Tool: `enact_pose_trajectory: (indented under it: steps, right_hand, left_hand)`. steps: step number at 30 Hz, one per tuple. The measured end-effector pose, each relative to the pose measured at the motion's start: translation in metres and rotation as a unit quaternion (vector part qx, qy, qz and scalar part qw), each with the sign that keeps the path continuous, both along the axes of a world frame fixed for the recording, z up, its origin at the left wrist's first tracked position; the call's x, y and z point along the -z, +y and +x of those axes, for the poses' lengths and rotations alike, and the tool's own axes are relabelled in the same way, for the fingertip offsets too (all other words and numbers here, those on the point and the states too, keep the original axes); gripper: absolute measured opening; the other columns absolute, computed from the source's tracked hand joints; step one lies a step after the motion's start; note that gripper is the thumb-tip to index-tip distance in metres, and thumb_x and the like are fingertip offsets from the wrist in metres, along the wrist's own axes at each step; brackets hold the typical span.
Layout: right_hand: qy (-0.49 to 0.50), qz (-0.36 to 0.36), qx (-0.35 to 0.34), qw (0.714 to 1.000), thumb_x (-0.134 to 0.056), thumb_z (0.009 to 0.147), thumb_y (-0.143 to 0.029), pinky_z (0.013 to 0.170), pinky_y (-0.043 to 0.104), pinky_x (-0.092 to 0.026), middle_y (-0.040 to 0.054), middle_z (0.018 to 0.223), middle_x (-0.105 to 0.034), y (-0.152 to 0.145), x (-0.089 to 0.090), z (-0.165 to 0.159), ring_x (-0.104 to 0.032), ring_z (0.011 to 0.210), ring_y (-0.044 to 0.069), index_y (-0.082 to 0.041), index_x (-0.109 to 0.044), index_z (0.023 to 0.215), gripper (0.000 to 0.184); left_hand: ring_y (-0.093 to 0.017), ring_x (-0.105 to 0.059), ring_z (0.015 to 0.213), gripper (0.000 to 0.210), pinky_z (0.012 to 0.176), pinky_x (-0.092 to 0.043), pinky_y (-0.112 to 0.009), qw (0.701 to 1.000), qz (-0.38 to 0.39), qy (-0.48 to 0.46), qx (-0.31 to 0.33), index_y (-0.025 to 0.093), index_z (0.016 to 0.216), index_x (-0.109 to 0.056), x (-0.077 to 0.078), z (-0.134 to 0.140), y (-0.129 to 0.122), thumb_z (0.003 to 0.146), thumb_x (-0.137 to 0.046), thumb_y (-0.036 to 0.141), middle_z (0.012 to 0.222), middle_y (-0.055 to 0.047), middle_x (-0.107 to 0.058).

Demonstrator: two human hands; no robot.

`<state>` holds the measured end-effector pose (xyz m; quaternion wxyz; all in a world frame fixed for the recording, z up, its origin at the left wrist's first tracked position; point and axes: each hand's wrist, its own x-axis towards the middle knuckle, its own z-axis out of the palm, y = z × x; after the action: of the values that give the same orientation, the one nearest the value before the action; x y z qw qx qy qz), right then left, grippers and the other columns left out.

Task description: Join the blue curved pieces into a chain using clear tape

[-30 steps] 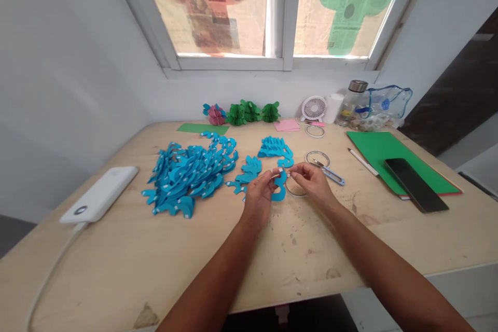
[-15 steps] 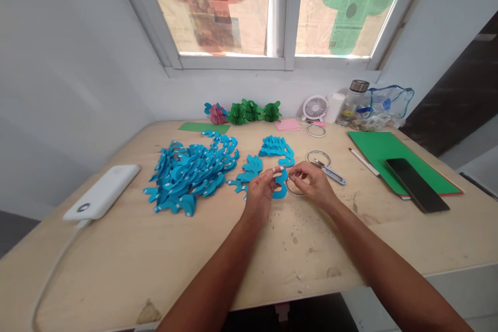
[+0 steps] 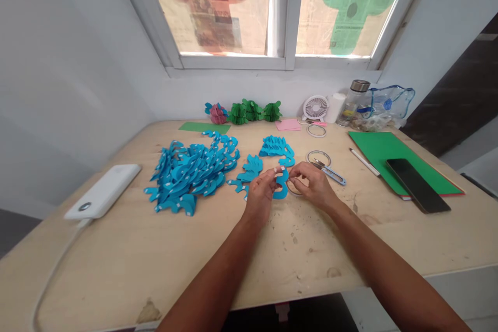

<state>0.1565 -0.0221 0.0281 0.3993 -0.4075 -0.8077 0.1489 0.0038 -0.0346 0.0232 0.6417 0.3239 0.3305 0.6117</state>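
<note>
My left hand pinches a curvy blue paper cutout by its left side, above the middle of the table. A small white square shows near the cutout's upper end. At its right edge, the thumb and fingertips of my right hand are pressed together; anything between them is too small to make out. Partly hidden below the right hand is a tape roll. Left of my hands lies a big heap of similar blue cutouts with white squares. Smaller groups of blue pieces and folded blue paper lie just beyond.
To the right are another tape roll, blue-handled snips, a pen, green sheets and a phone. A cabled power bank sits left. Paper figures, a fan and a bottle line the wall.
</note>
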Motion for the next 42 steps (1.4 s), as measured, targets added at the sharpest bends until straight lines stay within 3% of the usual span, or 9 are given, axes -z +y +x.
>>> enact_pose_trajectory:
  steps: [9, 16, 21, 27, 32, 42]
  right_hand:
    - [-0.019, -0.037, -0.005, 0.999, -0.047, 0.079, -0.015, 0.066, 0.028, -0.039, 0.0029, 0.078, -0.056, -0.001, 0.002, 0.0, -0.049, 0.074, 0.015, -0.02, -0.049, 0.078, 0.005]
    - [0.07, -0.126, -0.028, 0.989, -0.048, 0.08, -0.018, 0.066, 0.027, -0.04, 0.0031, 0.084, -0.059, 0.0, 0.0, -0.001, -0.051, 0.075, 0.014, -0.02, -0.049, 0.077, 0.004]
    - [0.219, -0.209, -0.028, 0.953, -0.052, 0.08, -0.03, 0.069, 0.027, -0.041, 0.0041, 0.092, -0.06, 0.003, -0.001, -0.001, -0.054, 0.082, 0.015, -0.019, -0.052, 0.074, 0.012]
    - [0.33, -0.26, 0.006, 0.908, -0.06, 0.074, -0.036, 0.062, 0.025, -0.039, 0.0024, 0.087, -0.061, 0.005, -0.001, -0.003, -0.05, 0.07, 0.012, -0.019, -0.054, 0.071, 0.018]
    - [0.348, -0.273, 0.011, 0.897, -0.062, 0.072, -0.037, 0.061, 0.025, -0.04, 0.0008, 0.079, -0.059, 0.005, -0.002, -0.005, -0.048, 0.066, 0.011, -0.019, -0.055, 0.07, 0.019]
    - [0.339, -0.284, 0.015, 0.897, -0.064, 0.069, -0.038, 0.061, 0.025, -0.042, -0.0016, 0.066, -0.057, 0.003, -0.002, -0.007, -0.051, 0.063, 0.012, -0.018, -0.057, 0.069, 0.021]
  left_hand:
    - [-0.014, -0.057, 0.07, 0.025, 0.059, -0.04, -0.024, 1.0, 0.002, 0.014, 0.0, 0.014, 0.078, -0.072, 0.001, 0.001, -0.001, 0.066, -0.066, 0.034, 0.082, -0.007, -0.067]
    - [-0.016, -0.058, 0.074, 0.025, 0.06, -0.041, -0.024, 1.0, 0.0, -0.005, 0.003, 0.015, 0.081, -0.071, 0.003, 0.0, 0.001, 0.066, -0.066, 0.034, 0.085, -0.008, -0.067]
    - [-0.019, -0.058, 0.086, 0.022, 0.063, -0.044, -0.025, 0.999, 0.014, 0.03, 0.0, 0.016, 0.08, -0.072, 0.009, -0.002, 0.003, 0.067, -0.066, 0.033, 0.097, -0.009, -0.066]
    - [-0.019, -0.061, 0.083, 0.029, 0.064, -0.045, -0.026, 0.987, 0.074, 0.131, 0.051, 0.018, 0.094, -0.07, 0.012, 0.0, -0.001, 0.072, -0.062, 0.035, 0.111, -0.011, -0.063]
    - [-0.017, -0.063, 0.076, 0.023, 0.062, -0.046, -0.026, 0.978, 0.097, 0.172, 0.06, 0.02, 0.089, -0.072, 0.01, 0.002, -0.004, 0.072, -0.062, 0.032, 0.111, -0.009, -0.062]
    - [-0.023, -0.059, 0.091, 0.016, 0.069, -0.051, -0.03, 0.974, 0.137, 0.173, 0.056, 0.021, 0.081, -0.073, -0.004, 0.005, -0.01, 0.07, -0.064, 0.028, 0.098, -0.008, -0.066]
